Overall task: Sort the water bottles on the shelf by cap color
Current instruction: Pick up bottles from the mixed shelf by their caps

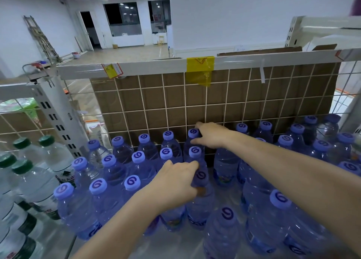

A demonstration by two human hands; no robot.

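On the shelf [224, 237], against the wire grid backed with cardboard [195, 102], a crowd of blue-capped bottles [134, 182] is ranked in rows, while green-capped bottles [22, 166] are kept in the neighbouring bay to the left, beyond the perforated upright [56, 112]. Two blue-capped bottles in the middle of the block are being handled.

The bottles appear full, so a fair weight is to be expected from each; the thin clear walls are judged likely to give under a squeeze and to be smooth to the touch. The stiff neck just under the cap is the surest place to be taken, and a topple among close neighbours is the main risk.

The back-row bottle [193, 136] is gripped by the right hand [212, 134] at its neck, thumb and fingers curled closely about it below the cap. The nearer bottle [201, 196] is held by the left hand [175, 182], whose fingers are wrapped about the shoulder, the cap showing just past the fingertips.
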